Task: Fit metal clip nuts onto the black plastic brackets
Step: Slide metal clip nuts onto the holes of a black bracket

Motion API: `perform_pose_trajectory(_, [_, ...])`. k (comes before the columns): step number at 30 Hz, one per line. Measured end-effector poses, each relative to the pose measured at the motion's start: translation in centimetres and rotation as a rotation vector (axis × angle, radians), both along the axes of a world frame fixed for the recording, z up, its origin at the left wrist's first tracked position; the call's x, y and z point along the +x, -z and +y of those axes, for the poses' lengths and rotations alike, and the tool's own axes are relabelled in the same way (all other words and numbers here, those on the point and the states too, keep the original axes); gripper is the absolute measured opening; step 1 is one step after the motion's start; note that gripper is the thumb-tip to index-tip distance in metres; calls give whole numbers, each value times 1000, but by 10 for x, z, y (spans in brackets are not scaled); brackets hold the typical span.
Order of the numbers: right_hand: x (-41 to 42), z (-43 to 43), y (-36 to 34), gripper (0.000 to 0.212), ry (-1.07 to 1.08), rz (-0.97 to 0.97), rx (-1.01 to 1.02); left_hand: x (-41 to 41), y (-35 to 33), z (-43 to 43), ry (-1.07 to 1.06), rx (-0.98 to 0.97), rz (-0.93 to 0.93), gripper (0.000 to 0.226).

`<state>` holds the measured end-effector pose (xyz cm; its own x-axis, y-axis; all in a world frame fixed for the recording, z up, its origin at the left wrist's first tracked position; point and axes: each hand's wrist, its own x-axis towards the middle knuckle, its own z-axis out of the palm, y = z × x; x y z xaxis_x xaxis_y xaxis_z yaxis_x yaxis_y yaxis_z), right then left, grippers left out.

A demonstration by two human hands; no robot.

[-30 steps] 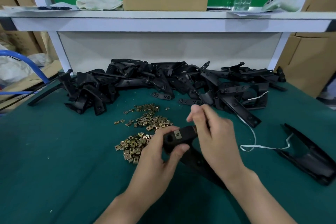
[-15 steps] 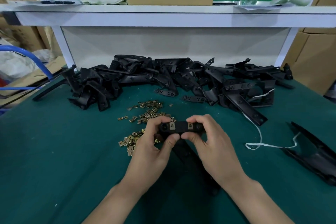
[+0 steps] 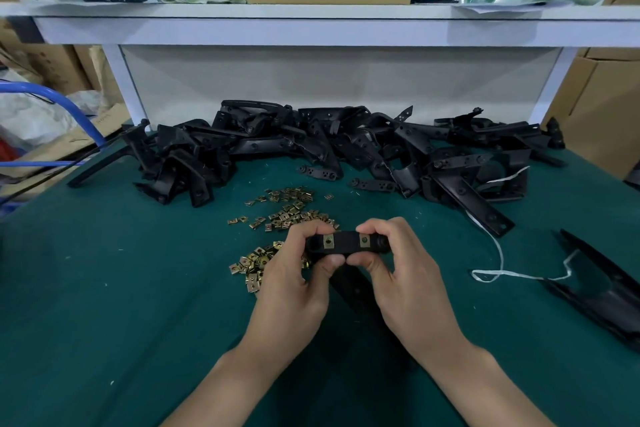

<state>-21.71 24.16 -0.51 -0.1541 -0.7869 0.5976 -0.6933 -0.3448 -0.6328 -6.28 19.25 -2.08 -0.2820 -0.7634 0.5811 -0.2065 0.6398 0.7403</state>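
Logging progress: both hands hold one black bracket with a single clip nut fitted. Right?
No. Head view shows two fitted on the black bracket: left clip nut and right clip nut. Both the left hand and right hand hold it.

A black plastic bracket (image 3: 346, 244) is held level, two brass-coloured metal clip nuts (image 3: 328, 241) fitted on it; loose clip nuts (image 3: 287, 210) lie scattered just behind.
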Motion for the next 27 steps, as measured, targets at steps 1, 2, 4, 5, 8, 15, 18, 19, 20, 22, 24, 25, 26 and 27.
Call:
perform_pose_trajectory(1, [0, 0, 1, 30, 5, -4, -10, -1, 0, 1, -12, -1, 3, 33])
perform_pose_trajectory(2, [0, 0, 3, 33, 9, -6, -9, -2, 0, 2, -24, -4, 1, 35])
perform_pose_trajectory(4, [0, -1, 5, 36, 8, -17, -16, -3, 0, 3, -49, -13, -3, 39])
perform_pose_trajectory(5, [0, -1, 5, 38, 8, -23, -25, -3, 0, 3, -61, -18, -4, 40])
perform_pose_trajectory(8, [0, -3, 7, 41, 15, -16, -37, -4, -1, 4, -83, -42, -10, 42])
perform_pose_trajectory(15, [0, -4, 6, 36, 15, -26, -30, -4, 0, 3, -73, -15, -13, 36])
perform_pose_trajectory(18, [0, -4, 5, 33, 11, -15, -22, -2, -2, 3, -42, -9, -40, 33])
perform_pose_trajectory(19, [0, -4, 4, 32, 15, -14, -14, -2, -2, 3, -41, -19, -57, 32])
perform_pose_trajectory(20, [0, -3, 4, 31, 21, -10, -7, -1, -2, 4, -41, -27, -71, 32])
perform_pose_trajectory(22, [-1, -2, 3, 28, 35, 6, -12, -1, -2, 5, -40, -30, -85, 32])
perform_pose_trajectory(24, [-1, -1, 3, 29, 34, 23, -29, -1, -2, 5, -34, -28, -83, 32])
perform_pose_trajectory(25, [0, -1, 3, 30, 31, 26, -30, -1, -2, 5, -37, -36, -80, 33])
perform_pose_trajectory(26, [0, -1, 3, 30, 27, 27, -27, -1, -2, 5, -45, -46, -77, 34])
perform_pose_trajectory(27, [0, -2, 4, 29, 24, 26, -21, -1, -2, 5, -54, -52, -75, 36])
